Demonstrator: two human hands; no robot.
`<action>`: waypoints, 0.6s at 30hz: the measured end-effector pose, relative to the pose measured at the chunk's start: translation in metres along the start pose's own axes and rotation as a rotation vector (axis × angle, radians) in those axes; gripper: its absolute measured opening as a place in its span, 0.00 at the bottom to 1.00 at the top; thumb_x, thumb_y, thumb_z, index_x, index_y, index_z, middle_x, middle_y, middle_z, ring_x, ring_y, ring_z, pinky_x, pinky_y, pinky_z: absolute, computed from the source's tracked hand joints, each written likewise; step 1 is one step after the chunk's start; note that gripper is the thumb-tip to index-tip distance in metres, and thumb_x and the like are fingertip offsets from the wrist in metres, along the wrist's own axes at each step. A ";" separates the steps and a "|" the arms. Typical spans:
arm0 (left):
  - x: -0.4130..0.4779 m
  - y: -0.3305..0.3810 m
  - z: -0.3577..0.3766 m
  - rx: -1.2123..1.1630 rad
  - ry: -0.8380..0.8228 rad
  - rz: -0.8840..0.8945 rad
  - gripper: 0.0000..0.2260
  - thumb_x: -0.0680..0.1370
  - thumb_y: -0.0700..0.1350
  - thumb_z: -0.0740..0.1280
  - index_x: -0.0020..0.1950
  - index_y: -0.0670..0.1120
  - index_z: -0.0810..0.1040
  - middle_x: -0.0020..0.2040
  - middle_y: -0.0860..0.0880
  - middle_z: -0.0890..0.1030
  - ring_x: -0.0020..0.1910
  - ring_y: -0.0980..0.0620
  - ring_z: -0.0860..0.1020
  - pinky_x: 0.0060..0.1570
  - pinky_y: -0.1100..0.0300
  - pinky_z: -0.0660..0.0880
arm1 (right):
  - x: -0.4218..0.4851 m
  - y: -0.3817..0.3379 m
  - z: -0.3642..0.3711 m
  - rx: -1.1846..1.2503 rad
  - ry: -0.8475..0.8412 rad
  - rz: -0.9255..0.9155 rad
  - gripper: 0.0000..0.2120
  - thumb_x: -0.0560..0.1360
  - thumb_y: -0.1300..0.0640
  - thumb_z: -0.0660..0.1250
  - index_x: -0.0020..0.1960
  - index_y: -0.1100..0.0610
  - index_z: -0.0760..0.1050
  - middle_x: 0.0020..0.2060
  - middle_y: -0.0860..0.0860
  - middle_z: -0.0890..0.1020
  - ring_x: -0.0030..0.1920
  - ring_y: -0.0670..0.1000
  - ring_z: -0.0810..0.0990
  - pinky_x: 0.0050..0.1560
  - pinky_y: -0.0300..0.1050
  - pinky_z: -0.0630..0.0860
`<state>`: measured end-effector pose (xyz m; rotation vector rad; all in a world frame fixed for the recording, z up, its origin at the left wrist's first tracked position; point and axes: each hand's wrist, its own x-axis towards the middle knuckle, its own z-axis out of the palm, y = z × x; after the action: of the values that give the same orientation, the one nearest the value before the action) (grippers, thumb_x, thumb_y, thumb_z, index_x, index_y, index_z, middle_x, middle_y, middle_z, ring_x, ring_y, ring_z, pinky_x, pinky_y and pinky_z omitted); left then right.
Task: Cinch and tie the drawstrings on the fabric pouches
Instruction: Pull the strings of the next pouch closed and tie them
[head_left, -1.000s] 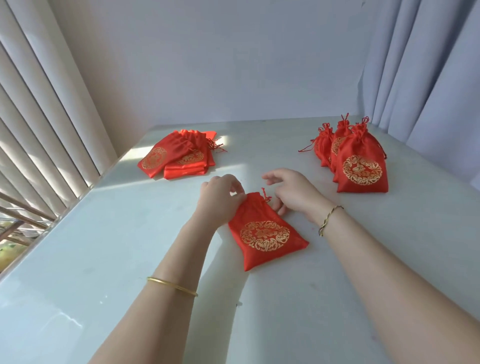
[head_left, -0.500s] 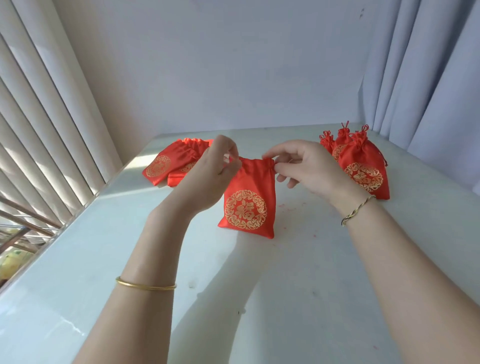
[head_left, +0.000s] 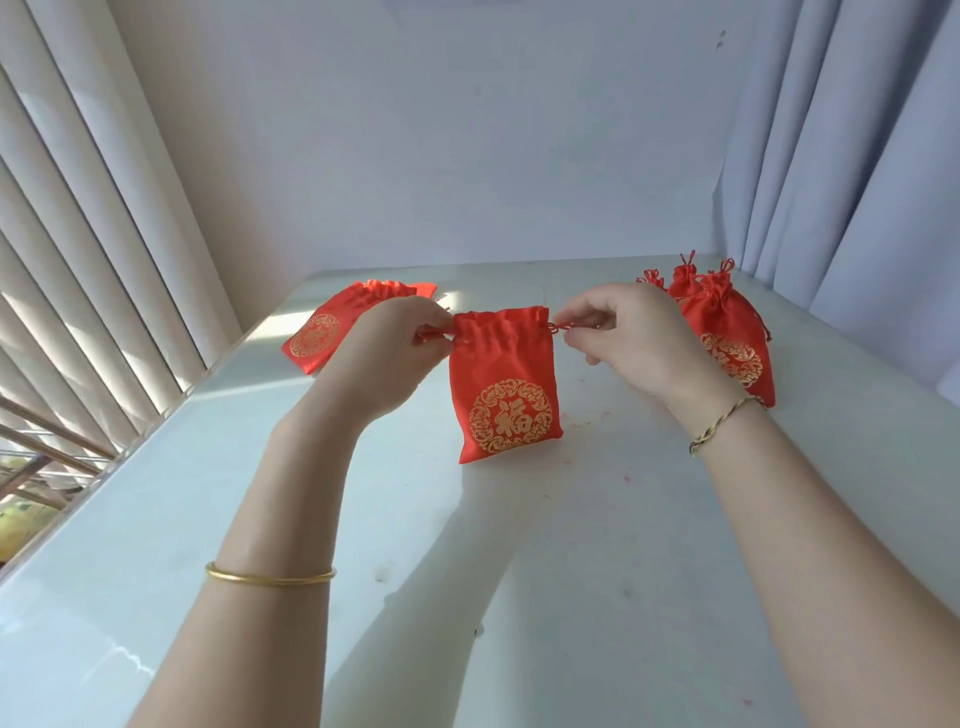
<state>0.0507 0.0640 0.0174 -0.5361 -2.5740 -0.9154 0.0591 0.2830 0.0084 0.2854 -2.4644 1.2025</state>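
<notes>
Holding the red pouch (head_left: 501, 384) upright above the table (head_left: 597, 545), mouth up and long axis vertical, my left hand (head_left: 387, 345) and right hand (head_left: 631, 338) each pinch a drawstring (head_left: 558, 328) end at its sides. Its gold medallion (head_left: 510, 421) reads 福, facing me.

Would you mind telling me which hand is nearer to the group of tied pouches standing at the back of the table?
Right. The right hand sits just in front of the tied pouches, overlapping them in view; the left hand is across the held pouch, farther off.
</notes>
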 end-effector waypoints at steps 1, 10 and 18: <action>0.000 -0.001 -0.001 0.022 0.017 0.005 0.09 0.76 0.37 0.65 0.55 0.44 0.81 0.42 0.54 0.77 0.44 0.54 0.75 0.43 0.65 0.69 | -0.001 0.000 0.000 0.000 0.009 0.007 0.07 0.73 0.64 0.67 0.48 0.56 0.81 0.36 0.49 0.80 0.29 0.46 0.75 0.31 0.33 0.71; -0.004 -0.007 -0.011 0.079 0.124 -0.078 0.06 0.75 0.39 0.68 0.43 0.47 0.83 0.33 0.55 0.76 0.37 0.50 0.75 0.40 0.55 0.72 | 0.000 0.007 -0.006 -0.041 0.045 0.143 0.06 0.77 0.57 0.63 0.43 0.58 0.75 0.33 0.50 0.80 0.26 0.45 0.77 0.26 0.37 0.69; -0.004 -0.020 -0.013 -0.055 0.228 -0.193 0.03 0.75 0.41 0.69 0.45 0.45 0.82 0.36 0.52 0.77 0.36 0.51 0.74 0.35 0.60 0.68 | -0.002 0.006 -0.007 0.589 0.076 0.422 0.18 0.77 0.50 0.64 0.32 0.56 0.70 0.25 0.51 0.75 0.20 0.45 0.68 0.20 0.34 0.61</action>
<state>0.0476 0.0402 0.0147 -0.1863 -2.4284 -1.0472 0.0600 0.2921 0.0070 -0.1397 -2.1081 2.0648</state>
